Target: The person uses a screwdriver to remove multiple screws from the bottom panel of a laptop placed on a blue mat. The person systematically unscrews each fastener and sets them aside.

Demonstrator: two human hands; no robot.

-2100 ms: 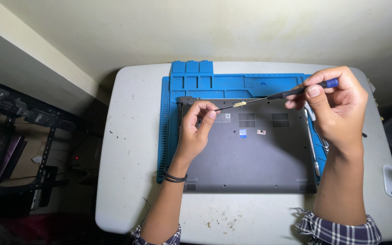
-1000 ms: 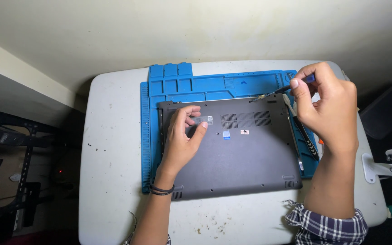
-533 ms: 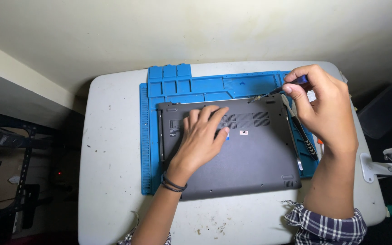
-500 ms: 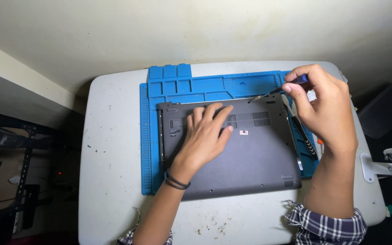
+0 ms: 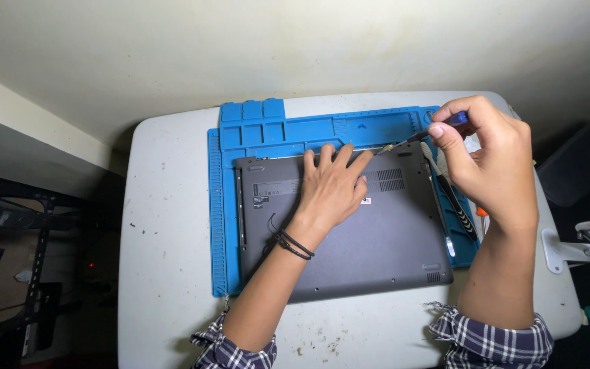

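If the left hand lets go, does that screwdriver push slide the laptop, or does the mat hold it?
Probably holds. The laptop lies flat, base up, on the blue mat, which looks rubbery and grippy. The wide slab looks stiff and unlikely to tip. The left hand rests flat on it; the right hand holds the thin screwdriver at a slant, so some sideways push seems possible.

The left hand [image 5: 332,188], seen two seconds ago pinching at the laptop's [image 5: 349,232] far-left corner, has been laid flat on the middle of the base, fingers spread. The screwdriver [image 5: 421,134] in the right hand [image 5: 489,160] has been lowered, its tip brought down to the laptop's far edge.
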